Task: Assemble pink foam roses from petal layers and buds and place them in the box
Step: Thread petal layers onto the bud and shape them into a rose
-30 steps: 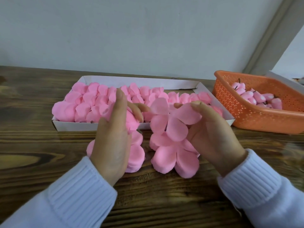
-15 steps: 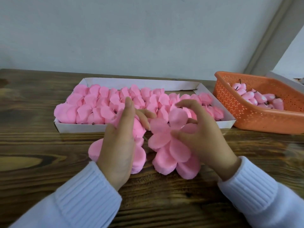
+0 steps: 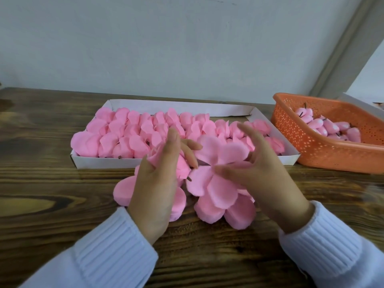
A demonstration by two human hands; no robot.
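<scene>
Petal layer (image 3: pixel 224 153), soft matte pink foam with rounded lobes, is pinched by the right hand (image 3: pixel 270 179). The left hand (image 3: pixel 153 183) curls round a half-hidden rose (image 3: pixel 184 166).

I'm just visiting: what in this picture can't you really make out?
- Head view: the rose in the left hand is mostly hidden behind that hand.
- Head view: the right hand pinching the petal layer has motion-blurred fingertips.
- Head view: the orange basket of buds is cut off by the right edge.
- Petal stack: partly under the left hand.
</scene>
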